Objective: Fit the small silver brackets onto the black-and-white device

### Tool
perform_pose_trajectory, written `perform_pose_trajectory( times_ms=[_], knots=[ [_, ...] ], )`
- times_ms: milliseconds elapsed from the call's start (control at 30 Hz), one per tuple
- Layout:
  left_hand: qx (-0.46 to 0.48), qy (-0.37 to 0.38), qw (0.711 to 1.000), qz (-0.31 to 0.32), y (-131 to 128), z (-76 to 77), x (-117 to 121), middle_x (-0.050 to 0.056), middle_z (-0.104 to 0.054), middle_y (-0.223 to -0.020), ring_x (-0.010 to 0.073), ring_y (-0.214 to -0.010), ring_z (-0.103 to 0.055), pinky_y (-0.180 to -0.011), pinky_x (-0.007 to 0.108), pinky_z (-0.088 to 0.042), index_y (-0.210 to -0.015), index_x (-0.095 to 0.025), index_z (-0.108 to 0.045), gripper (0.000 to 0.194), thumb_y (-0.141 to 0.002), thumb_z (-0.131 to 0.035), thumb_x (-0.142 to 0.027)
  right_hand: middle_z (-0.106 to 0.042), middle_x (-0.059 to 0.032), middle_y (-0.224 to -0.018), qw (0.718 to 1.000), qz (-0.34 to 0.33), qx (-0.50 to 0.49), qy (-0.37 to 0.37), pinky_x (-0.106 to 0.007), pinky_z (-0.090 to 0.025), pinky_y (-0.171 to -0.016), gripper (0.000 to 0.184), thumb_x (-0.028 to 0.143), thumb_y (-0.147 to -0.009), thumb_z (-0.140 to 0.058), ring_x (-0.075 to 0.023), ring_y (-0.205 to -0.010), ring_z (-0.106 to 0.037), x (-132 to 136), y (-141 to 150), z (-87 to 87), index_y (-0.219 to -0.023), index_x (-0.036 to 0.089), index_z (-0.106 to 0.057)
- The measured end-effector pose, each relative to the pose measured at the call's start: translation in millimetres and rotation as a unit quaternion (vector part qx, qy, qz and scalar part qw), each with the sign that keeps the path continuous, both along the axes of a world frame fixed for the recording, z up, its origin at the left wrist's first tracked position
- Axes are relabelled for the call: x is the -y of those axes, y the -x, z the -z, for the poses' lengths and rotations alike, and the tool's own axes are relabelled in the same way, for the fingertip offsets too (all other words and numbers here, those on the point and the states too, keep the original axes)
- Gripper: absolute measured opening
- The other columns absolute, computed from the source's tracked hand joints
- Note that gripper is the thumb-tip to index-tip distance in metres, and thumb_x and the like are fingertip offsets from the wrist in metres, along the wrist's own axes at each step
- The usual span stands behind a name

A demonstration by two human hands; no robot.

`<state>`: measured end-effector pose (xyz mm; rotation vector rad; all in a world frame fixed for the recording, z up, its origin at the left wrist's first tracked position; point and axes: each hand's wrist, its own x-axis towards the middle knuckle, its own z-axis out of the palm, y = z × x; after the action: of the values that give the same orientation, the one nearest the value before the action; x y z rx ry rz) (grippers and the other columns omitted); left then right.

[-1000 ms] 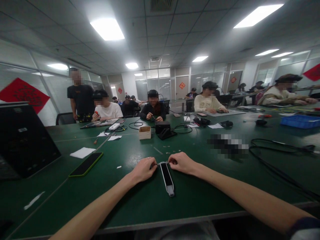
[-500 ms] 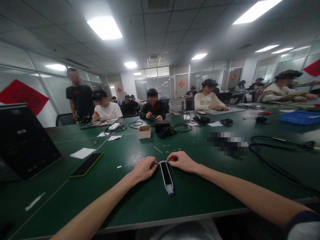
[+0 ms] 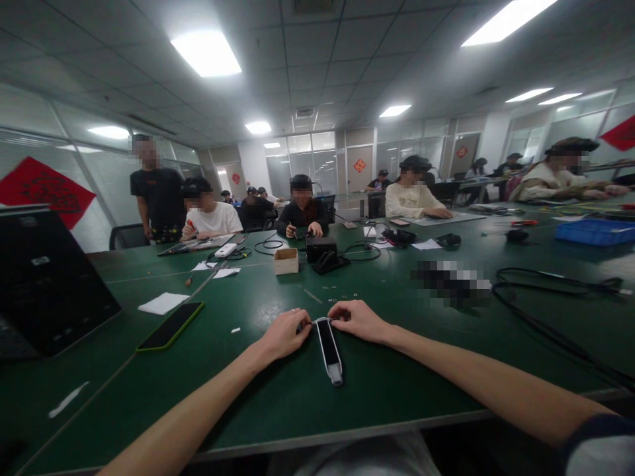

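Observation:
A slim, long device point(image 3: 328, 350) with a black face, a pale rim and a grey tip lies on the green table, its tip toward me. My left hand point(image 3: 285, 332) is closed at the device's far left corner, thumb and fingers pinched together there. On the opposite side, my right hand point(image 3: 358, 320) pinches the far right corner in the same way. Just what the fingertips grip at those corners is too small to make out clearly. Several tiny pale rings point(image 3: 342, 298) lie on the table beyond my hands.
A phone with a green edge point(image 3: 171, 326) and a white paper point(image 3: 162, 303) lie to the left, near a black HP computer case point(image 3: 52, 277). Ahead stand an open small box point(image 3: 286, 262) and a black device point(image 3: 321, 251). Black cables point(image 3: 540, 287) run along the right. Co-workers sit opposite.
The view has shifted very slightly. Both my hands keep their pinch at the device's far end. A co-worker opposite has moved their hands a little.

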<state>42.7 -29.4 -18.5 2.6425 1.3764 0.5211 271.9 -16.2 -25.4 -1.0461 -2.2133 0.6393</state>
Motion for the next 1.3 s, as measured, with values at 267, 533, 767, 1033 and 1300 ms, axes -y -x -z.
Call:
perform_pose_trajectory(
  times_ms=[267, 533, 767, 1033, 1300],
  knots=[
    [-0.002, -0.011, 1.0, 0.008, 1.1, 2.1, -1.3, 0.005, -0.065, -0.085, 0.0193, -0.077, -0.06, -0.07, 0.029, -0.043, -0.087, -0.019, -0.061, 0.013, -0.086, -0.048, -0.023, -0.069, -0.0031, -0.086, 1.0, 0.005, 0.006, -0.004, -0.025, -0.046, -0.064, 0.02, 0.028, -0.08, -0.062, -0.0136, -0.072, -0.06, -1.2, -1.2, 1.2, -0.094, 0.017, -0.07],
    [-0.01, -0.006, 1.0, 0.004, 0.6, 0.3, -0.5, 0.005, -0.065, -0.086, 0.019, -0.078, -0.06, -0.07, 0.028, -0.044, -0.088, -0.018, -0.061, 0.013, -0.086, -0.049, -0.022, -0.068, -0.003, -0.084, 1.0, -0.005, 0.017, -0.006, -0.024, -0.046, -0.062, 0.02, 0.03, -0.081, -0.06, -0.0133, -0.07, -0.059, -3.9, -3.1, 0.7, -0.094, 0.016, -0.069],
    [-0.028, -0.022, 0.999, -0.001, 1.8, 4.6, -3.0, 0.003, -0.065, -0.085, 0.0176, -0.079, -0.06, -0.07, 0.027, -0.044, -0.088, -0.019, -0.06, 0.012, -0.087, -0.049, -0.022, -0.066, -0.0023, -0.078, 1.0, 0.008, 0.025, -0.012, -0.024, -0.044, -0.059, 0.018, 0.028, -0.081, -0.059, -0.0127, -0.066, -0.057, -5.7, -2.8, 3.8, -0.091, 0.016, -0.068],
    [-0.026, -0.02, 0.999, 0.001, 1.2, 2.9, -2.1, 0.004, -0.065, -0.086, 0.0177, -0.079, -0.06, -0.071, 0.027, -0.044, -0.089, -0.018, -0.061, 0.013, -0.087, -0.048, -0.022, -0.066, -0.003, -0.085, 1.0, -0.003, 0.014, -0.011, -0.024, -0.045, -0.061, 0.024, 0.028, -0.078, -0.062, -0.0132, -0.069, -0.058, -6.4, -2.1, 5.1, -0.098, 0.016, -0.066],
    [-0.028, -0.015, 1.0, 0.0, -0.5, -1.2, -0.2, 0.004, -0.065, -0.085, 0.0178, -0.078, -0.06, -0.07, 0.027, -0.044, -0.088, -0.018, -0.06, 0.012, -0.087, -0.049, -0.022, -0.067, -0.0026, -0.084, 0.999, -0.01, 0.024, -0.027, -0.025, -0.044, -0.063, 0.021, 0.032, -0.082, -0.059, -0.0136, -0.071, -0.059, -7.5, -1.1, 6.1, -0.094, 0.017, -0.068]
  ],
)
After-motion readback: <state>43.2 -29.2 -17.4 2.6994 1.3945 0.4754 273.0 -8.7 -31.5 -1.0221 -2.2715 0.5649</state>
